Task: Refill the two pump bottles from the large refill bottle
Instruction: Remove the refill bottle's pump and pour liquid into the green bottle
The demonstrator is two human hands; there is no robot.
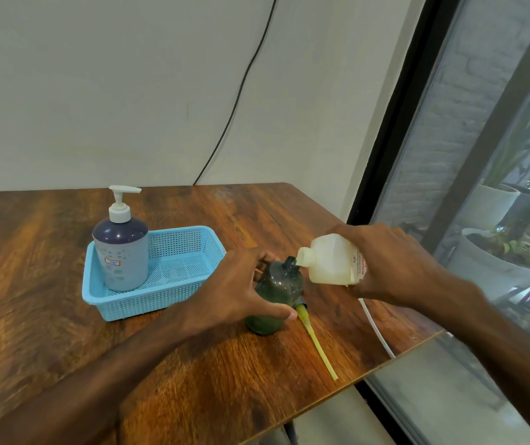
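On the brown wooden table (64, 316), the left hand (241, 290) curls round the dark green translucent plastic bottle (278, 284), which stands upright with its neck uncapped. The right hand (392, 261) grips the white plastic refill bottle (328, 261), tipped sideways, mouth at the green neck. Just near-right lies 1 yellow-tubed pump (315, 342). Far left, the blue-grey pump bottle (121, 255) stands in a light blue perforated basket (186, 248).

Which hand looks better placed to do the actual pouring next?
Right. The right hand grips the tilted refill bottle, spout at the mouth of the green bottle; the left hand only holds that bottle.
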